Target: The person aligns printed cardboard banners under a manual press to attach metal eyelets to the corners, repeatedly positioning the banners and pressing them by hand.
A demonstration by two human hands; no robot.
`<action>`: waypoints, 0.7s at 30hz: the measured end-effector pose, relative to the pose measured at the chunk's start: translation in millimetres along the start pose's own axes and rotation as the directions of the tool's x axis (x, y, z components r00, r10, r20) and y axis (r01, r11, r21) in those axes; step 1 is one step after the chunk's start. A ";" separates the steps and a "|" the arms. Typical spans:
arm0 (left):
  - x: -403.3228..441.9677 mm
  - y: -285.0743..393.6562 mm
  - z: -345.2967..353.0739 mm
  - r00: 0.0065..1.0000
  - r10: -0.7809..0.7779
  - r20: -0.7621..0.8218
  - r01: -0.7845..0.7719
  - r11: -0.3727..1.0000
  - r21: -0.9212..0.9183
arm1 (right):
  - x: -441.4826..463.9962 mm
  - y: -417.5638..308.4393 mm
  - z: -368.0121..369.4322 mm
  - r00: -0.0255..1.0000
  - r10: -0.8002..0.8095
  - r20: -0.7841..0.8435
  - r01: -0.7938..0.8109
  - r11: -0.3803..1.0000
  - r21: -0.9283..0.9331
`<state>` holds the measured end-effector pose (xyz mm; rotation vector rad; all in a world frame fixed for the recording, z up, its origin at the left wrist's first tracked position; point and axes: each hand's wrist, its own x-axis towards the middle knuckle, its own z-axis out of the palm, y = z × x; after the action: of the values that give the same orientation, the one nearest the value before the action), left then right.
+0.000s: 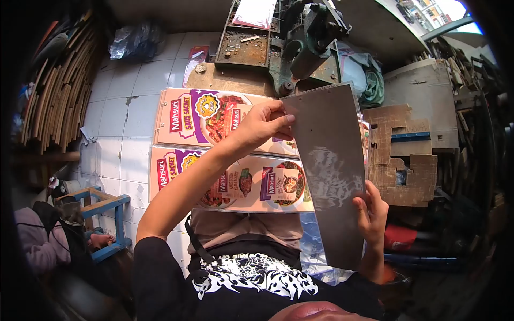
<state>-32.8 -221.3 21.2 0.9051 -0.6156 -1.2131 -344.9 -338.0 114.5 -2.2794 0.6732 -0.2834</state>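
A long grey sheet [333, 166] with small holes near its far end is held up and tilted over the right part of the work surface. My left hand [266, 125] pinches its far left corner. My right hand [371, 212] grips its right edge nearer my body, thumb on the face. Under the sheet and my left arm lie two printed Mahsuri panels, a far one [182, 120] and a near one [251, 184]. The grey sheet hides part of both panels.
Beyond the panels stands a dark green metal machine [308, 56] with a tray [243, 47] of small parts. Cut brown boards [407, 184] lie at the right. At the left are a blue stool frame [119, 219], a person's foot [101, 240] and stacked boards [59, 91].
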 end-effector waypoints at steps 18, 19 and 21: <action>-158.3 3.2 21.6 0.931 0.247 -0.271 -0.343 0.847 -0.407 | 13.4 -12.4 56.8 0.535 -0.845 -0.016 0.752 0.484 -0.448; -168.4 2.0 21.5 0.938 0.284 -0.197 -0.340 0.865 -0.368 | 23.1 -16.4 59.9 0.382 -0.924 0.029 0.777 0.305 -0.551; -180.6 5.4 26.5 0.933 0.245 -0.265 -0.288 0.948 -0.139 | 30.2 -18.5 67.5 0.399 -0.916 0.037 0.776 0.316 -0.546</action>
<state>-99.1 -53.6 50.7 0.7783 -0.4097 -0.8779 -286.4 -303.6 79.8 -2.9394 -0.5783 -1.0905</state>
